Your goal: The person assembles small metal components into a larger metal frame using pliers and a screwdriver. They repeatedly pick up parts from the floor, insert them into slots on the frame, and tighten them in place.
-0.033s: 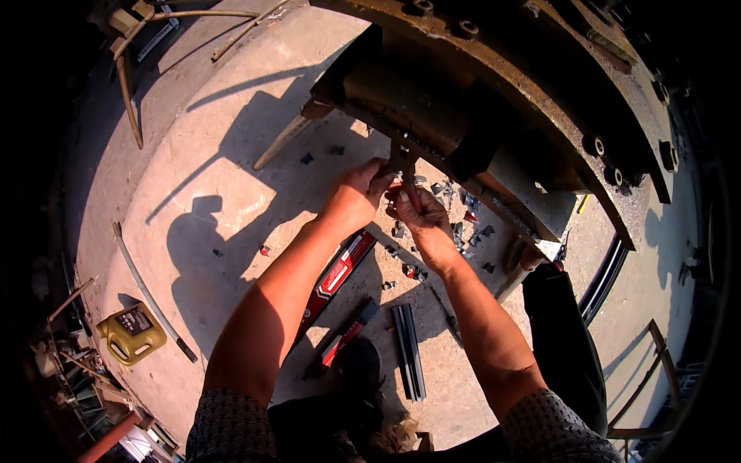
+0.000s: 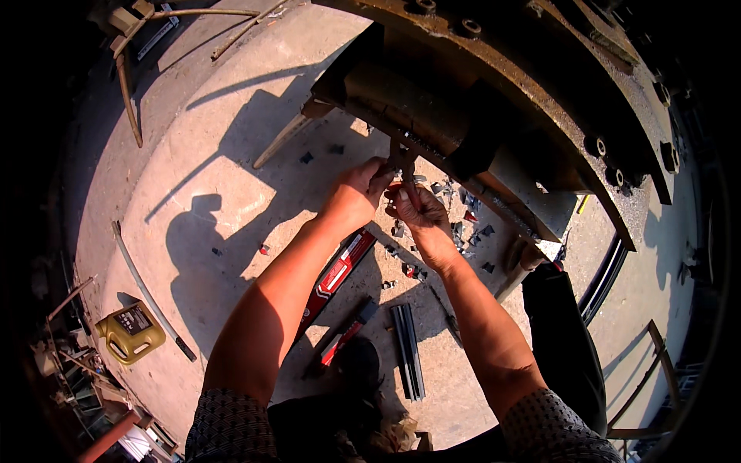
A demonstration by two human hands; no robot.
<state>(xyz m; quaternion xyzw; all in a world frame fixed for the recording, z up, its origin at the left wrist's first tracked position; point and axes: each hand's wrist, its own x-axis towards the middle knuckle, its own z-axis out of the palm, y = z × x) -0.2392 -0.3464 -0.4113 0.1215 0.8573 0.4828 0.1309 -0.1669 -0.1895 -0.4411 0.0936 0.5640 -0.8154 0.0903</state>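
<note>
Sunlight is falling across both my forearms (image 2: 266, 309), and they're pointing forward toward a big rusty metal frame (image 2: 532, 99). Right at its lower edge a dark tool (image 2: 404, 160) with red on its handle is standing between my two hands, its head sitting against the frame or just beside it; shadow is hiding which. My right grip (image 2: 423, 212) is folding round that red handle, fingers curled, thumb pressing along it. My left grip (image 2: 361, 184) is sitting close by on the other side, fingers bent in toward the tool, but I can't tell whether they're pinching it or only touching.

Down below, small dark scraps (image 2: 487, 230) are littering the concrete floor (image 2: 455, 424), most of them lying near my right wrist, a few showing red. Under my left forearm a long red box (image 2: 340, 266) is lying at a slant, with a shorter red-and-black box (image 2: 347, 338) near it. Between my arms a pair of dark strips (image 2: 407, 351) is lying lengthwise. Out to the left an olive jug (image 2: 133, 333) is resting beside a thin grey pipe (image 2: 145, 287), and a broad shadow (image 2: 202, 262) is stretching over the ground.
</note>
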